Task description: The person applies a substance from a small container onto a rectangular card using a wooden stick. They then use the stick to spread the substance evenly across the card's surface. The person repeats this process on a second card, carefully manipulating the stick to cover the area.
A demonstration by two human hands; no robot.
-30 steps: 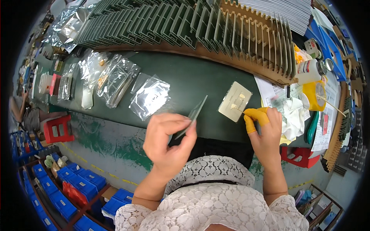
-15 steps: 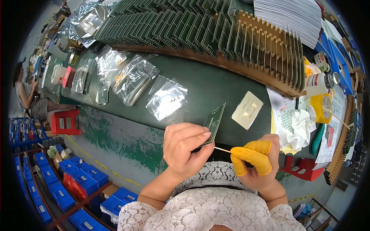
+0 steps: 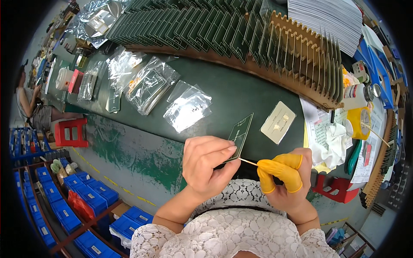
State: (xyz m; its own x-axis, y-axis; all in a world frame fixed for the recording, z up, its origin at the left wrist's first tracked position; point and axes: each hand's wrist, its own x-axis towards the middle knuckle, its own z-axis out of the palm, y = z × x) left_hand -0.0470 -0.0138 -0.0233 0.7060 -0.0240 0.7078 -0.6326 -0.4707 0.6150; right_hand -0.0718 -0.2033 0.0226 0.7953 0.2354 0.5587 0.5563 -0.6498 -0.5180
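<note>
My left hand [image 3: 209, 162] is closed on a thin dark green panel [image 3: 242, 131] with pale line markings, held tilted up on edge. My right hand [image 3: 287, 174], with yellow finger cots on several fingers, pinches a thin pale stick [image 3: 248, 161]. The stick's tip meets the panel's lower corner beside my left fingertips; whether it presses on the edge is too small to tell. On the dark green table [image 3: 223, 92], just beyond my hands, lies a beige rectangular plate [image 3: 278, 123] with a pale smear on it.
Several green panels stand in a long brown notched rack [image 3: 258, 71] across the back. Clear plastic bags [image 3: 188, 106] lie left of centre. At right are a yellow tape roll [image 3: 359, 122], a white cloth [image 3: 329, 146] and a clear bottle [image 3: 355, 95]. Another person [image 3: 28, 101] sits far left.
My right hand has shifted slightly upward, bringing the stick's tip up to the panel's lower corner. The left hand keeps its hold on the panel. The whole view has shifted a little.
</note>
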